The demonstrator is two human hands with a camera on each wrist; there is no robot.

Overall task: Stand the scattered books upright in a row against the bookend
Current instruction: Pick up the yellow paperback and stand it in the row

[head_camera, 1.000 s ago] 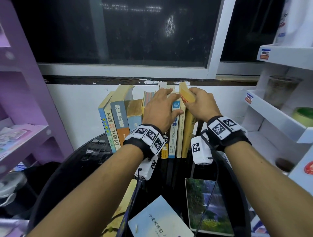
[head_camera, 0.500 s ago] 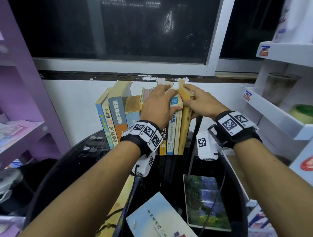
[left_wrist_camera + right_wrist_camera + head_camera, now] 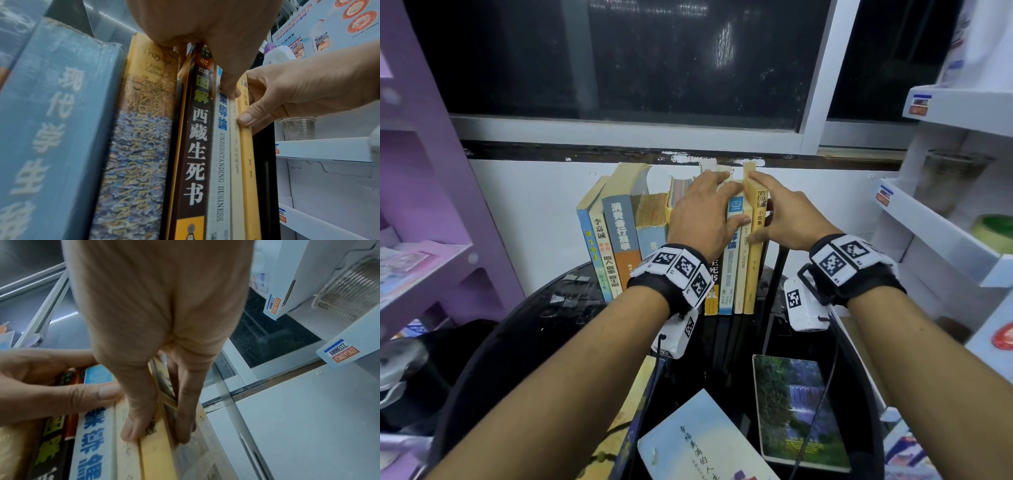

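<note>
Yellow book [image 3: 754, 240] | upright, row's right end | pinched by right hand [image 3: 787, 219]

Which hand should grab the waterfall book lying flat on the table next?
Probably right. The waterfall book lies below the right hand, while the left hand steadies the row.

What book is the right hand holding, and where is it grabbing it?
The right hand pinches the thin yellow paperback book near its top, thumb on the spine, fingers on its outer cover.
</note>
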